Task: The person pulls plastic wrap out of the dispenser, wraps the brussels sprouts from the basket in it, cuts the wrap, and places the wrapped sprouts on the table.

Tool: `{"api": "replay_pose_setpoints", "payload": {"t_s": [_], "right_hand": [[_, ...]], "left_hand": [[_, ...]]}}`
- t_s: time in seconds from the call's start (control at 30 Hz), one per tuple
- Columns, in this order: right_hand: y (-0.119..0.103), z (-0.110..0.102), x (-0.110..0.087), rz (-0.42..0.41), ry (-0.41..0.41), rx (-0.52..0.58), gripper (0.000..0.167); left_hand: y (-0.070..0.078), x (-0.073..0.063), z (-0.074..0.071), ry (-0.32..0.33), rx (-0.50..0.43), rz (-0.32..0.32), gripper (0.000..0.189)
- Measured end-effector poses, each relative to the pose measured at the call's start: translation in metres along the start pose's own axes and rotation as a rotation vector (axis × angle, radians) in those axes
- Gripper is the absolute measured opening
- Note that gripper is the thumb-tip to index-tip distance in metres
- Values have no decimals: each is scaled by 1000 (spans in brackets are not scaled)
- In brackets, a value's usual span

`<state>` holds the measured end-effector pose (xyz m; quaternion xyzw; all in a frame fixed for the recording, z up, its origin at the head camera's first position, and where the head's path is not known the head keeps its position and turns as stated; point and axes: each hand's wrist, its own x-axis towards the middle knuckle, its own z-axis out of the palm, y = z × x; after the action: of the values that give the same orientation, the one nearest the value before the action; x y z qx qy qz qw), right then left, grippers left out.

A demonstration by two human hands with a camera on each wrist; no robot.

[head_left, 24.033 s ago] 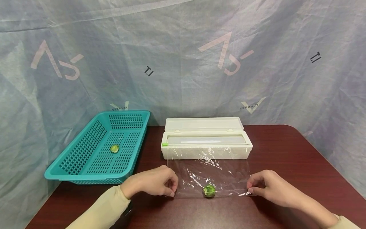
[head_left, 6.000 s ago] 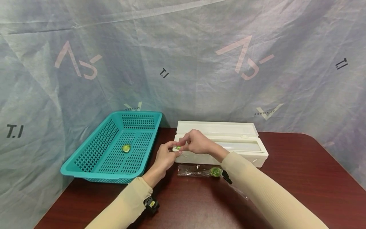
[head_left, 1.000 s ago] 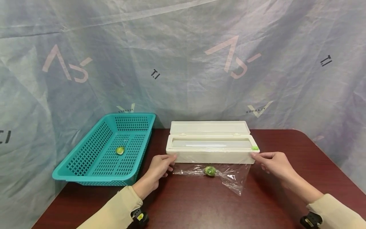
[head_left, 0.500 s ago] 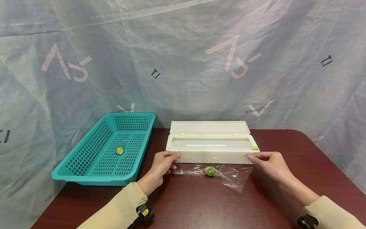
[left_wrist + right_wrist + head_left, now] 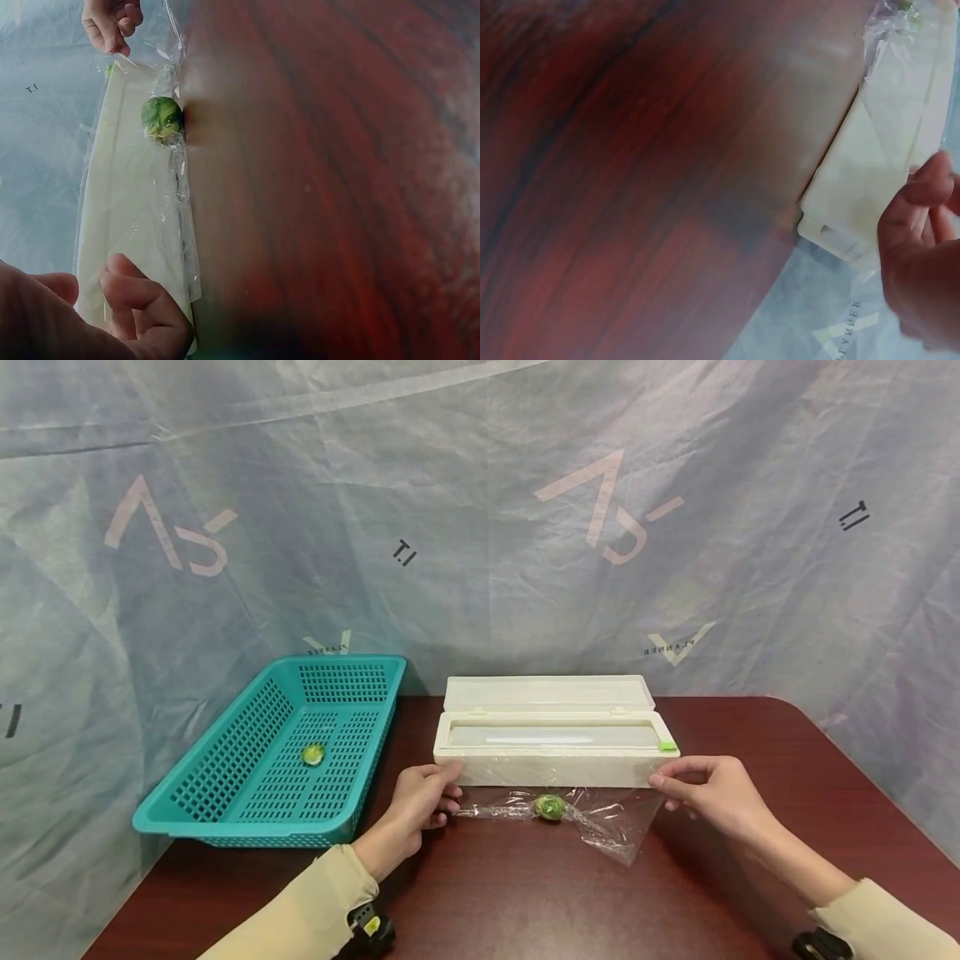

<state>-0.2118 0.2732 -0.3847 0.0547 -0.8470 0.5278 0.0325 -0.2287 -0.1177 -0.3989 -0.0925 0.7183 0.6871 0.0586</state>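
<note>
A Brussels sprout lies wrapped in clear cling film on the table, in front of a white cling film dispenser with its lid raised. The film trails from the sprout to both sides, its right part spread into a corner. My right hand pinches film between thumb and forefinger at the dispenser's right front. At its left front is my left hand; in the left wrist view its thumb and curled fingers stand apart, with no film visible between them. A green slide cutter sits at the rail's right end.
A teal perforated basket stands left of the dispenser, holding another Brussels sprout. Behind the dark red-brown table hangs a grey printed cloth.
Earlier the film lay stretched flat over the sprout; now it is bunched round it. The green cutter has gone from left to right. Lately my left hand shifted slightly right, then back left.
</note>
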Motion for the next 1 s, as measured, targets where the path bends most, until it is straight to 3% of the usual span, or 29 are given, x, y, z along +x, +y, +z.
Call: {"api": "replay_pose_setpoints", "payload": {"t_s": [0.2, 0.33, 0.63, 1.0], "right_hand": [[3, 0, -3, -184, -147, -99, 9], [4, 1, -3, -232, -228, -94, 7], [4, 2, -2, -153, -246, -57, 8], [0, 2, -6, -65, -125, -131, 18]], "left_hand": [[2, 3, 1, -36, -2, -4, 39], [4, 6, 4, -39, -10, -13, 37], [7, 9, 10, -31, 8, -3, 21], [-2, -1, 0, -34, 122, 49, 15]]}}
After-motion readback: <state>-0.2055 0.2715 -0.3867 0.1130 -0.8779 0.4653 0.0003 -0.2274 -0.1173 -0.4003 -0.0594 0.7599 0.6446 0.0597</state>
